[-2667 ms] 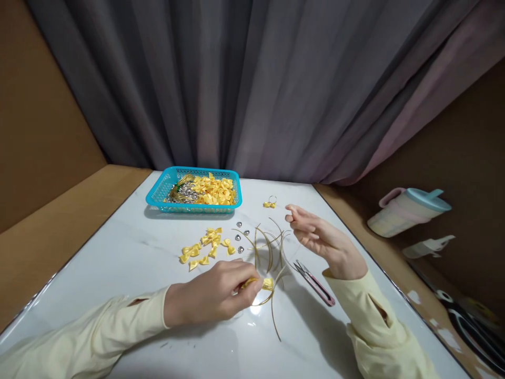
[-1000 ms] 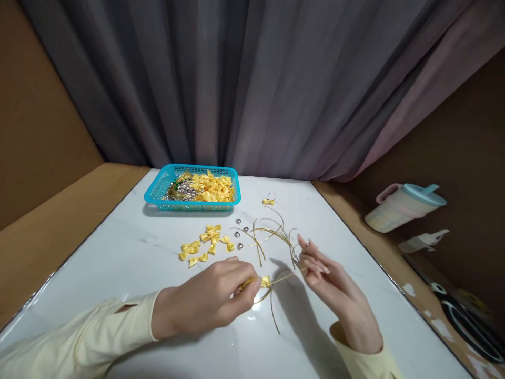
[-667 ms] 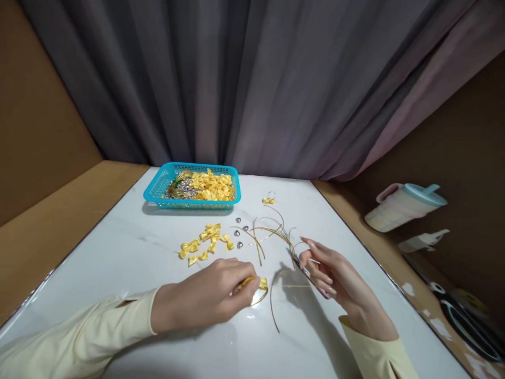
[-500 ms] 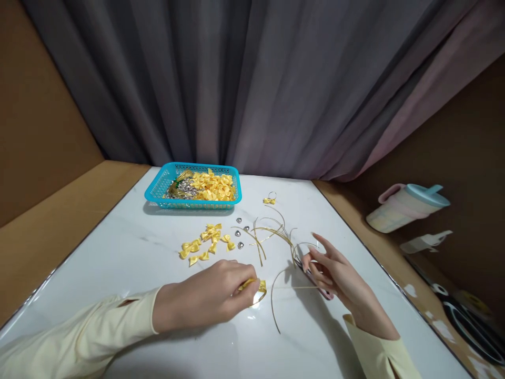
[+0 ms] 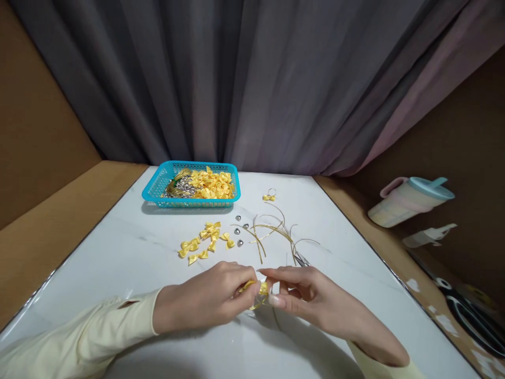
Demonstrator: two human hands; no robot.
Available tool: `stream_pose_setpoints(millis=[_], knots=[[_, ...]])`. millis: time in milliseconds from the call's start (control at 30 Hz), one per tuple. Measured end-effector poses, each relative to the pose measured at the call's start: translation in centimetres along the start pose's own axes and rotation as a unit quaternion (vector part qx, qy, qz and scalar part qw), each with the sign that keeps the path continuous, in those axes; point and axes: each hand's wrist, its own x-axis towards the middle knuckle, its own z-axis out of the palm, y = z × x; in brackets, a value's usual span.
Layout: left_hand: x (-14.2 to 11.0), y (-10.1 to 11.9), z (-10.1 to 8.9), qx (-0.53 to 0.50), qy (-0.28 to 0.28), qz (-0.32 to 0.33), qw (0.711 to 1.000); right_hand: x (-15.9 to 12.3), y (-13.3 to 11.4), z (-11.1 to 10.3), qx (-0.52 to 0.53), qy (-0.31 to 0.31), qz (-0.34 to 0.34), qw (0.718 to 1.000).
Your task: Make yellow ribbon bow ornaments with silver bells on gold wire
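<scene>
Close to the near side of the white table, my left hand is closed, thumb and fingers pinching a yellow ribbon bow with a gold wire loop curving beneath it. My right hand meets it from the right, thumb and fingers drawn together at the bow's right end; what they pinch is hidden. Past my hands lie several loose yellow bows, several silver heart-shaped beads and a tangle of gold wires. The metal jaws of pliers show beyond my right hand, which covers the rest.
A blue basket at the back holds yellow bows, silver beads and gold wires. A bow with a ring lies right of it. On the right ledge are a tumbler, a small bottle and black scissors.
My right hand has moved left and nearer, from above the pliers to the bow in my left hand. A thin strand stretched between my hands before. My left hand keeps its pinch.
</scene>
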Motion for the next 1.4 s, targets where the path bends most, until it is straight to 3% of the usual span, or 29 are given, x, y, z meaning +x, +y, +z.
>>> stream_pose_setpoints(millis=[133,333,433,767,1167,1300,1400], knots=[[0.0,-0.1,0.1,0.011,0.002,0.024,1.000,0.4,-0.1,0.4,-0.028,0.014,-0.045,0.998],[0.1,-0.2,-0.2,0.010,0.025,0.051,0.998,0.9,0.7,0.4,0.070,0.020,0.006,0.997],[0.0,-0.5,-0.1,0.007,0.028,0.061,0.998,1.1,0.7,0.4,0.101,0.030,0.000,0.994],[0.6,-0.9,0.0,-0.106,-0.015,-0.015,0.994,1.2,1.4,0.0,0.151,0.045,-0.018,0.987],[0.7,-0.8,0.5,-0.101,-0.019,-0.013,0.995,1.1,1.6,-0.1,0.126,0.044,-0.038,0.990],[0.8,-0.9,0.7,-0.083,0.003,-0.008,0.996,1.0,1.5,-0.4,0.062,0.043,-0.050,0.996],[0.8,-0.9,0.8,-0.089,0.030,-0.044,0.995,0.7,1.7,-1.2,-0.013,0.069,-0.075,0.995]])
